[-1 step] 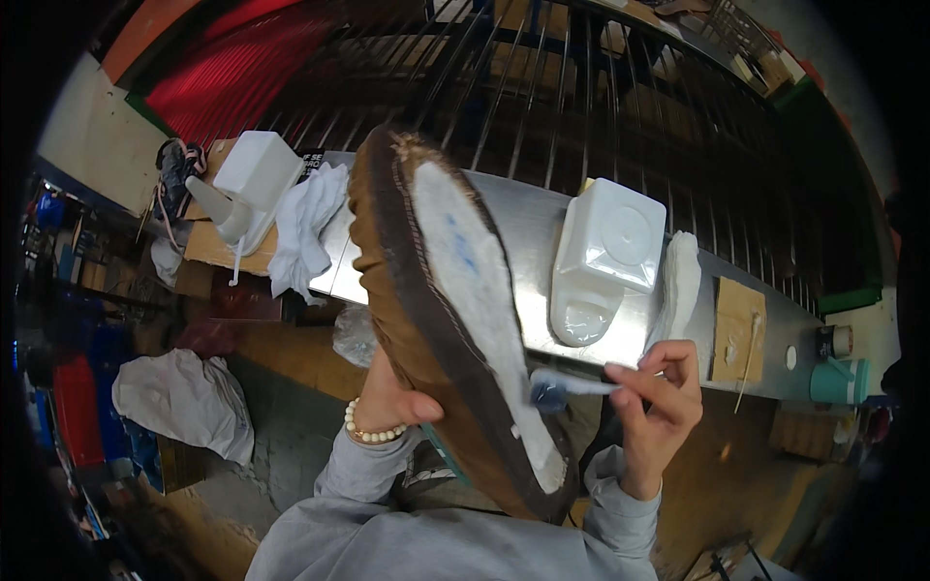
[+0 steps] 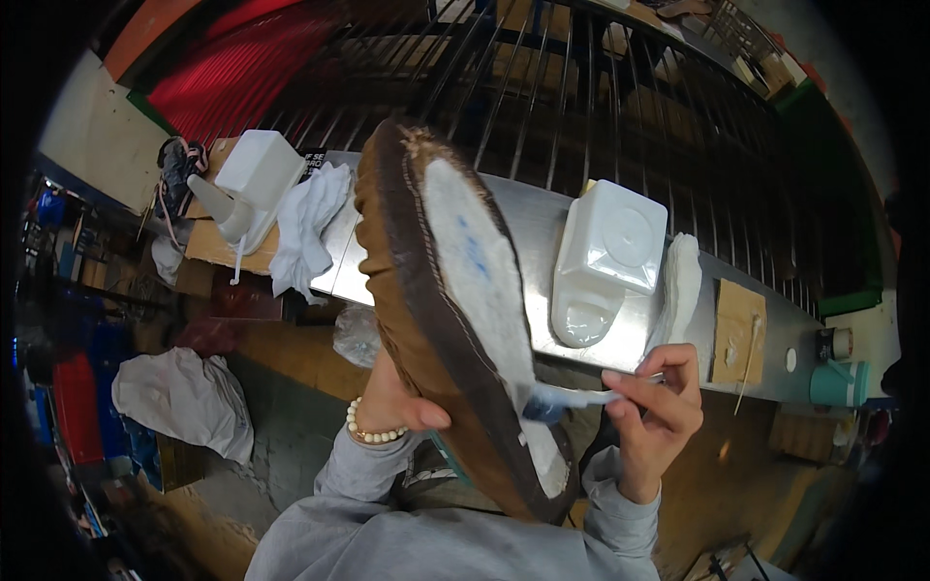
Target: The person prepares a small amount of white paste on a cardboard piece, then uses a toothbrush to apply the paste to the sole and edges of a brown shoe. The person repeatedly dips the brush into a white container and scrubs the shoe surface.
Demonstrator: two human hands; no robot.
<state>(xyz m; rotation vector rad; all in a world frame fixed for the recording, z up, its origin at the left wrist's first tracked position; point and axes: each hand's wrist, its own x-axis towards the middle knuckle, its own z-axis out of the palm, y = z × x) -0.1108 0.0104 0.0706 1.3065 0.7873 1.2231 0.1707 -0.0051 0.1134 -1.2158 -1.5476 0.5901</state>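
Observation:
A brown shoe upper [image 2: 397, 300] with a dark brown border is held up at a slant, its underside turned toward me. A white sole panel [image 2: 475, 257] with blue marks runs down that underside, and stitching lines the border. My left hand [image 2: 402, 397], a beaded bracelet at its wrist, grips the shoe upper from the left; most of its fingers are hidden behind it. My right hand [image 2: 654, 412] pinches the pale handle of a small brush [image 2: 547, 405]. The brush's dark, blurred head meets the lower part of the white panel.
Beyond the shoe, a metal bench [image 2: 518, 218] carries a white container with a cup of clear liquid [image 2: 610, 252], a white cloth [image 2: 680, 290] and cardboard [image 2: 738, 329]. At left stand another white container [image 2: 257, 179] and a crumpled cloth [image 2: 310, 223]. Metal rollers [image 2: 581, 107] lie behind.
The brush head has moved slightly left and down onto the white panel. The upper part of the shoe upper has shifted slightly right; both hands keep their hold.

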